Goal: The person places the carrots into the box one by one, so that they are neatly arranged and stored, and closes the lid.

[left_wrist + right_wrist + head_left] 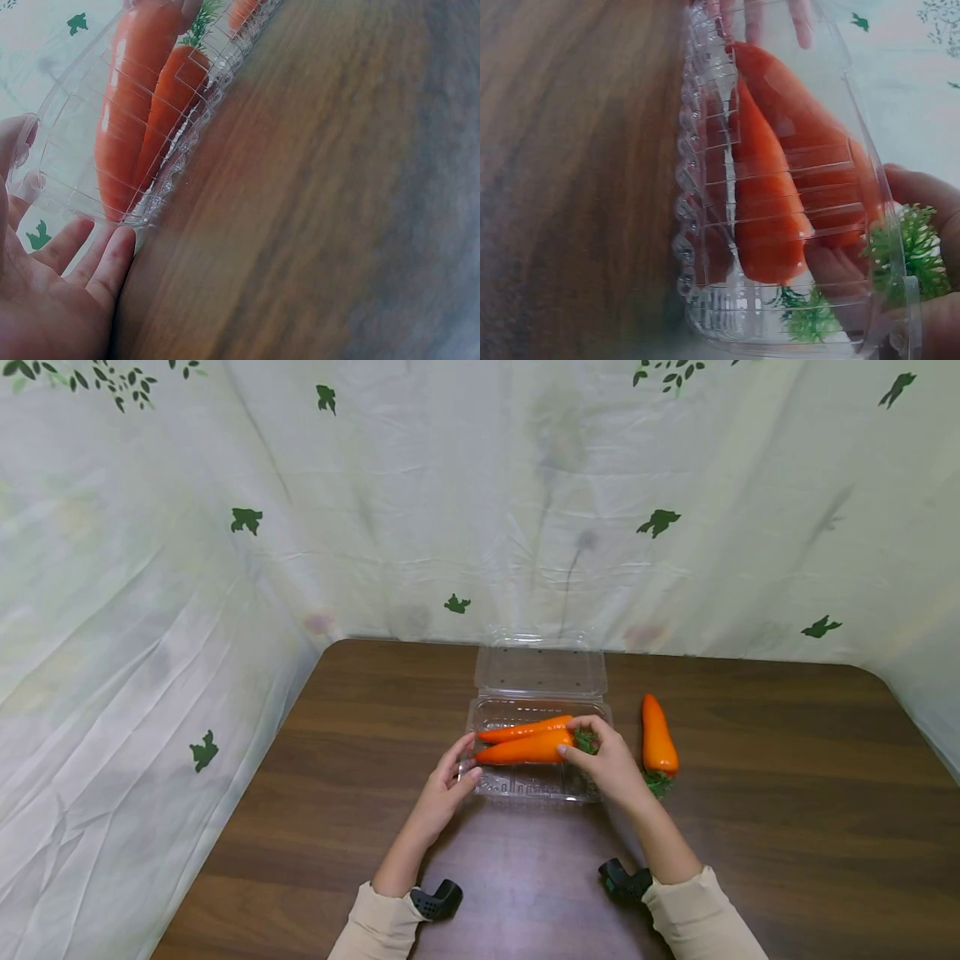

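Observation:
A clear plastic clamshell box (540, 789) stands on the table with its hinged lid (540, 670) raised toward the curtain. Two orange carrots with green tops are at the box: the near carrot (525, 748) and the far carrot (517, 730), which sits lower inside in the wrist views. My right hand (609, 767) pinches the near carrot by its thick end, beside the green leaves (911, 251). At the box's left end, my left hand (442, 789) grips the wall, thumb at the rim and fingers outside. A third carrot (657, 739) lies right of the box.
The brown wooden table (787, 793) has rounded far corners. Behind it and on both sides hangs a pale curtain (420, 485) with green leaf shapes. Black cameras (438, 900) are worn on both wrists.

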